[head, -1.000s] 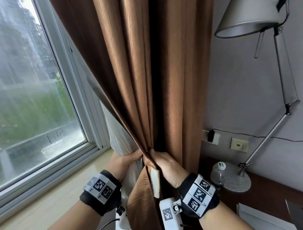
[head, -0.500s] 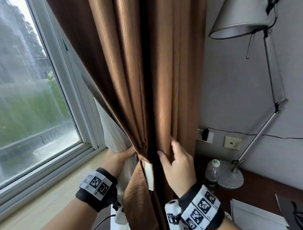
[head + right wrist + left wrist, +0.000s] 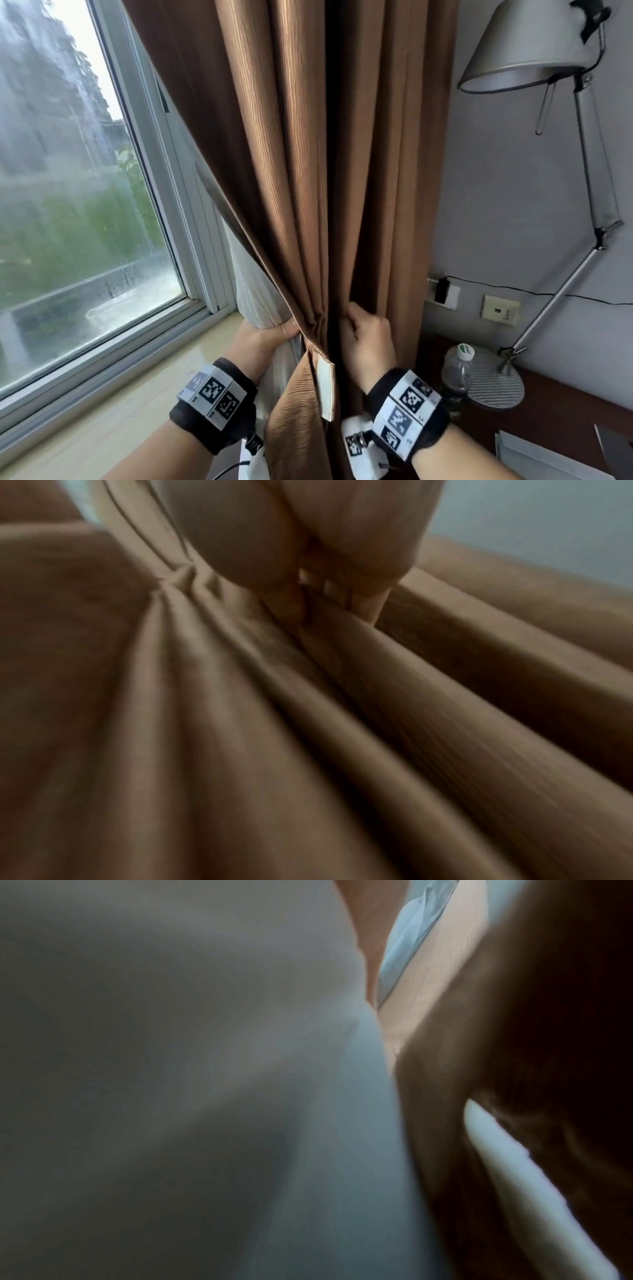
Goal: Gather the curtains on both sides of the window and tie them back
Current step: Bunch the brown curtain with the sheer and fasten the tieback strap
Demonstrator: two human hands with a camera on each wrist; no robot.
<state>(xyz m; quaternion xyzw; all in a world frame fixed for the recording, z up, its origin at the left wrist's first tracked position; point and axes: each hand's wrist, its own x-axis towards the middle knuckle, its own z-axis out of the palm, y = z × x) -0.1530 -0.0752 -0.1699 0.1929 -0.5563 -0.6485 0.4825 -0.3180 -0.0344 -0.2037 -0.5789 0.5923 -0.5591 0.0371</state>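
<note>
- Black wristbands point(image 3: 214, 401) with printed marker squares sit on both wrists.
- Left hand point(image 3: 262, 342): fingers wrapped round the bunched white sheer curtain point(image 3: 255, 291), thumb lying across it at the left edge of the brown curtain point(image 3: 308, 171). The left wrist view is blurred and shows only pale and brown cloth.
- Right hand point(image 3: 370, 344): just beside the left, with a dark fold between them. Its fingers are curled into a pleat of the brown curtain and grip it. In the right wrist view the fingertips point(image 3: 342, 584) dig into the pleats.
- Brown curtain: on the window's right side, drawn to a narrow waist at hand level, pleats fanning upward.
- A cream strip point(image 3: 324, 390) hangs against it just below the hands.
- Beige windowsill point(image 3: 102, 428) lies lower left.
- On the right, a dark wooden desk point(image 3: 565, 414) carries a water bottle point(image 3: 457, 373), the desk lamp point(image 3: 524, 51) and white papers point(image 3: 548, 459).
- Grey wall behind: two wall sockets point(image 3: 500, 310), the left one with a black plug point(image 3: 442, 290).
- Farthest: window point(image 3: 68, 205), glass rain-streaked, blurred green outside.
</note>
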